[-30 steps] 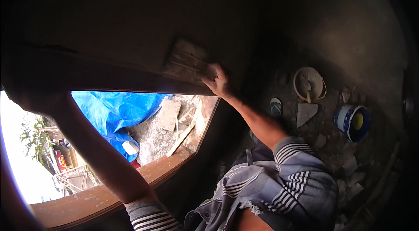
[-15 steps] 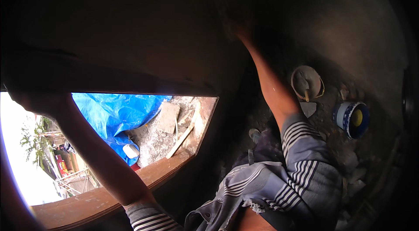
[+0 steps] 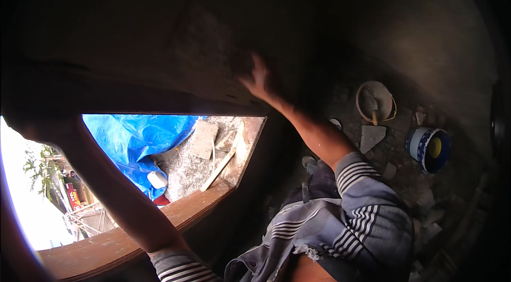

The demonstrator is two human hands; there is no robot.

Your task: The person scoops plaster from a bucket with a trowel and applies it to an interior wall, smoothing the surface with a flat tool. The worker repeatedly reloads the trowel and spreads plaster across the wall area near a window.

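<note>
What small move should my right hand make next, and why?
I'd probably glide the flat board lightly along the dark wall, toward the window frame: your right hand seems to hold it close to that surface, just above the opening. Go slowly, since blur and shadow hide the finish.

In this scene there are two hands (image 3: 42, 126) (image 3: 259, 78), one blurred float (image 3: 205, 39), two buckets (image 3: 379, 92) (image 3: 416, 142) and one trowel (image 3: 374, 116) at the right, and, at the left, one tarp (image 3: 143, 138) and one sill (image 3: 205, 200).
</note>
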